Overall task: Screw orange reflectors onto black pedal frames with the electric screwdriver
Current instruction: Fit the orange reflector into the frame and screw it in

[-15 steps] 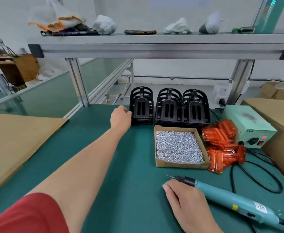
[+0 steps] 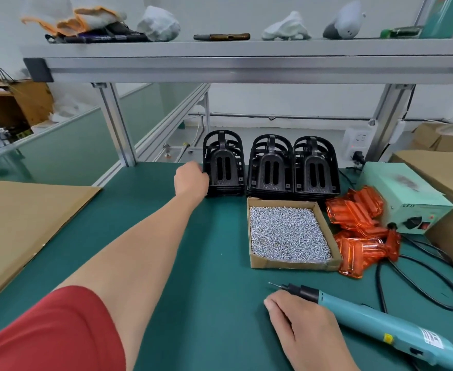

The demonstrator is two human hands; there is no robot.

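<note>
Three stacks of black pedal frames stand at the back of the green table. My left hand reaches to the leftmost stack and grips its left edge, with the fingers hidden behind the hand. A pile of orange reflectors lies to the right of a cardboard tray of screws. Near the front edge, my right hand rests on the table with its fingers curled round the front of the teal electric screwdriver, whose bit points left.
A pale green power box sits at the right, with black cables looping across the table. Cardboard boxes border the right side and a cardboard sheet the left. An aluminium shelf holding gloves and rags hangs overhead.
My left hand has moved right and now touches the leftmost stack's edge. The right hand and the screwdriver have not moved.
</note>
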